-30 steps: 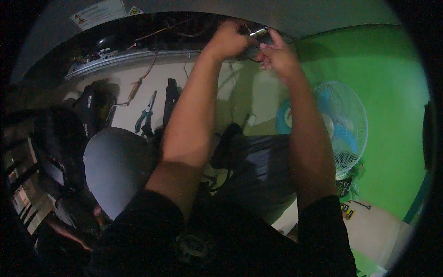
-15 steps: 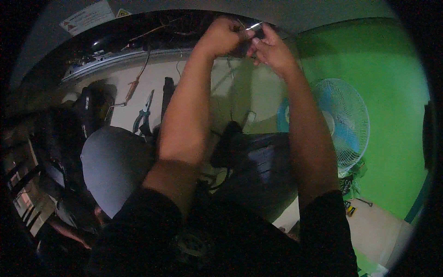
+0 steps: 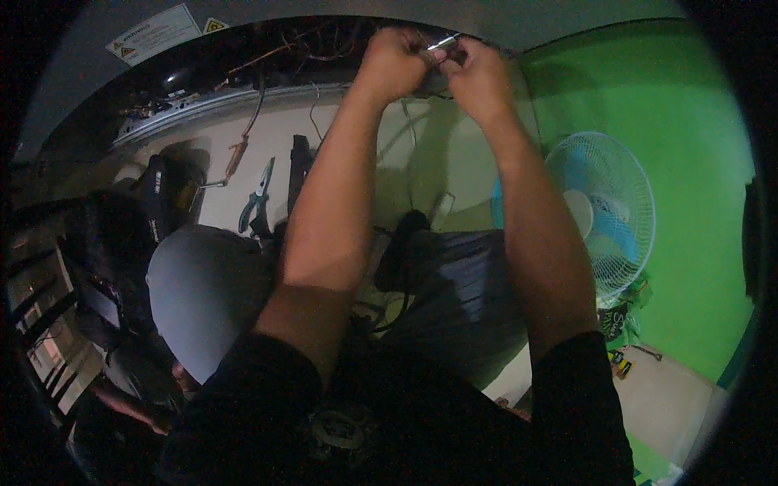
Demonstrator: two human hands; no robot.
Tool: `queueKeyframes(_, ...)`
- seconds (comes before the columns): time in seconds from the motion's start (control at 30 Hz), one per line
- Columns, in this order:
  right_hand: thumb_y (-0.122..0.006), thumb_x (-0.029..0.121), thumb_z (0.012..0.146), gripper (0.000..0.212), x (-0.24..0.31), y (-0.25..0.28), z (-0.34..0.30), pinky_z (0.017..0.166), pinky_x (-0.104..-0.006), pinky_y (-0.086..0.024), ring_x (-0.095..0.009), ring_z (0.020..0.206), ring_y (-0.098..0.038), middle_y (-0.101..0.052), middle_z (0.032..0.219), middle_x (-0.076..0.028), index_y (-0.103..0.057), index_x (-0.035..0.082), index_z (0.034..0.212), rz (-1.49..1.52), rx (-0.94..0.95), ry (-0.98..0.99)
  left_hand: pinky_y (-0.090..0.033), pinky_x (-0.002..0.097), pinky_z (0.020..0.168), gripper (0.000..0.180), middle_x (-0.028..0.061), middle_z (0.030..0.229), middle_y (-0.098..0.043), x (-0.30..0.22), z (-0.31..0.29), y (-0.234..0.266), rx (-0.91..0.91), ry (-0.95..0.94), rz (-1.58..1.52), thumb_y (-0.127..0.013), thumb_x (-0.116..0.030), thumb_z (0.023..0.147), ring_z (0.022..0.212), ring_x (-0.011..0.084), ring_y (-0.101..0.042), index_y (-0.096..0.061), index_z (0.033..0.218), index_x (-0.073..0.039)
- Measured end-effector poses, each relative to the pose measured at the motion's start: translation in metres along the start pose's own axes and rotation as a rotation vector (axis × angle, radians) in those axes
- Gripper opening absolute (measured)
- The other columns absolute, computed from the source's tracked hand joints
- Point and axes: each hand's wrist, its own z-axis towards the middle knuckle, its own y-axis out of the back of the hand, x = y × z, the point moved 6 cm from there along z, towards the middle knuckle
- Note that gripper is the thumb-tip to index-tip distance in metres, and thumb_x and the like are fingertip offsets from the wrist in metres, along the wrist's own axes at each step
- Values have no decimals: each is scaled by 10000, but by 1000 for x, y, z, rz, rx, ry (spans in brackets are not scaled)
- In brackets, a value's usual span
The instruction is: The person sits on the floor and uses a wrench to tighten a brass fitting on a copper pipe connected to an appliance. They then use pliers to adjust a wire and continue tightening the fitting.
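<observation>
The right hand has drawn inward, its forefinger no longer extended, so both hands now meet at one small, slim, bright silver rod before the open appliance compartment. The left hand's fingers pinch its near end; the right's curl by the far end, grip unclear.

Two bare hands, one left hand and one right hand, are pictured with one slim, shiny silver metal piece. Also in view are two labels, one white and rectangular and one small with a yellow triangle, and one round fan with a white wire cage and blue blades. Three other items count one apiece: long-nosed pliers with dark green handles, a copper-brown-handled tool with a bent silver end, and a small yellow-and-black object.
</observation>
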Motion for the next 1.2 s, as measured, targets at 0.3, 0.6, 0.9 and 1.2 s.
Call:
queueKeyframes(0.3, -529, 495, 953, 440, 13, 16, 5, 833, -501, -508, -444, 922, -654, -699, 974, -224, -747, 113, 986, -157, 25, -87, -532, 370, 774, 251, 162, 878, -743, -5, -3, -1, -144, -73, 20, -753, -183, 834, 797, 226, -690, -737, 978, 21)
queueKeyframes(0.6, -607, 536, 874, 536, 19, 12, 11, 854, -469, -552, -414, 918, -700, -721, 973, -220, -764, 26, 925, -248, -111, -295, -543, 473, 853, 311, 202, 976, -719, -19, -19, -5, -251, 53, 323, -733, -255, 779, 933, 397, -687, -752, 1033, -77)
queueKeyframes(0.9, -667, 319, 922, 316, -1, 9, 6, 672, -365, -513, -207, 711, -648, -712, 814, -85, -743, 17, 976, 162, 91, -253, -528, 447, 837, 304, 227, 980, -712, -11, -6, 3, -35, -101, 90, -712, -274, 843, 932, 391, -689, -737, 1039, -44)
queueKeyframes(1.2, -547, 180, 1011, 376, -11, -8, -16, 703, -309, -479, -138, 676, -517, -613, 861, -58, -487, 73, 1366, 1079, 406, -295, -519, 418, 832, 314, 219, 981, -711, -5, -5, -2, -32, -58, 25, -663, -277, 914, 915, 356, -684, -714, 1093, -24)
